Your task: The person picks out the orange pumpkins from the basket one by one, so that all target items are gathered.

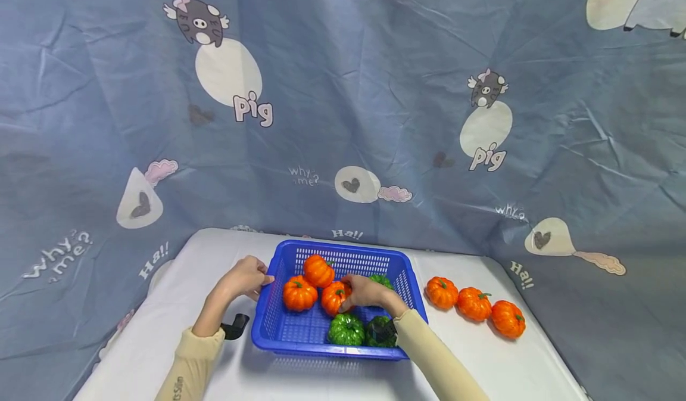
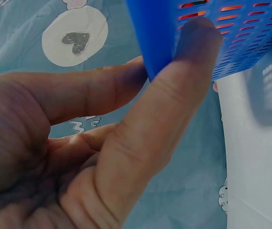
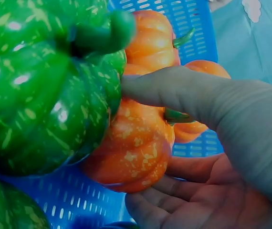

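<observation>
A blue perforated plastic basket [image 1: 343,246] stands on the white table. At its left side my left hand [image 1: 243,279] pinches the rim; in the left wrist view one fingertip [image 2: 200,36] lies against the perforated wall. Inside the basket, my right hand [image 1: 366,291] grips a small orange pumpkin [image 1: 333,298], thumb on one side and fingers curled under the other in the right wrist view. Two more orange pumpkins [image 1: 300,294] sit left of and behind it. Green pumpkins [image 1: 346,329] lie at the front and right, one partly hidden by the right wrist.
Right of the basket, three orange pumpkins [image 1: 474,304] form a slanting row on the white tabletop [image 1: 445,353]. A black wrist-camera piece [image 1: 236,327] shows beside the left wrist. Blue-grey cloth [image 1: 343,121] with pig prints hangs behind and around the table.
</observation>
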{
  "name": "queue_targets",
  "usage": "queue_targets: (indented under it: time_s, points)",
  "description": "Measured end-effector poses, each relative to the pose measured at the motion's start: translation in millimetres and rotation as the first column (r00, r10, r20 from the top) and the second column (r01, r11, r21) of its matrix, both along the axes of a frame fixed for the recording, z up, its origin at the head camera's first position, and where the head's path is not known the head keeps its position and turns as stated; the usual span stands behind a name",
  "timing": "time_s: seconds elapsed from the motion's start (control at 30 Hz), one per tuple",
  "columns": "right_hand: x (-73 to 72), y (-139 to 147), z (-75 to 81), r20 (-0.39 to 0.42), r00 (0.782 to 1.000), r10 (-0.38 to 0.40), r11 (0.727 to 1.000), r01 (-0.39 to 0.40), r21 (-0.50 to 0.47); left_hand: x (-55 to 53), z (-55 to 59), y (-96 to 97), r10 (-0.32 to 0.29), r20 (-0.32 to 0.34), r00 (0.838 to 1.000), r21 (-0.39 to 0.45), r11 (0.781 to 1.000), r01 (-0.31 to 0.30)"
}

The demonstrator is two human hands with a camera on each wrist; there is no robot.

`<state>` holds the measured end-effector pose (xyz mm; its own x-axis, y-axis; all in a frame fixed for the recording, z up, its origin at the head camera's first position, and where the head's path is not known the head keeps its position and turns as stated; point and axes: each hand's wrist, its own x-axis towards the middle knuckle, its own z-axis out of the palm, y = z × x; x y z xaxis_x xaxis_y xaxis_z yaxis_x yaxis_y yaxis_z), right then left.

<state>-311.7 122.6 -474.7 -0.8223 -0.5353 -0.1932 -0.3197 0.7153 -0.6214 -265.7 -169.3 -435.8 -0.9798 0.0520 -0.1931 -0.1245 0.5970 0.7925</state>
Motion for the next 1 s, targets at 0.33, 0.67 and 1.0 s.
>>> queue_targets:
  time_s: [0.33, 0.67, 1.0]
  points:
    - [0.7, 5.4, 4.4, -0.045, 0.999, -0.011, 1.0, 0.012, 0.013, -1.2, 0.6, -0.3, -0.008, 0.002, 1.0, 0.001, 1.0, 0.008]
    - [7.0, 22.2, 17.4, -0.073, 0.996, -0.056, 0.995, 0.05, -0.083, -0.7, 0.4, 0.0, -0.001, 0.004, 1.0, -0.002, 1.0, 0.001]
    - [28.1, 56.2, 45.8, -0.037, 0.995, -0.092, 0.962, 0.079, -0.262, -0.1, 0.2, 0.1, -0.006, 0.0, 1.0, 0.0, 1.0, 0.006]
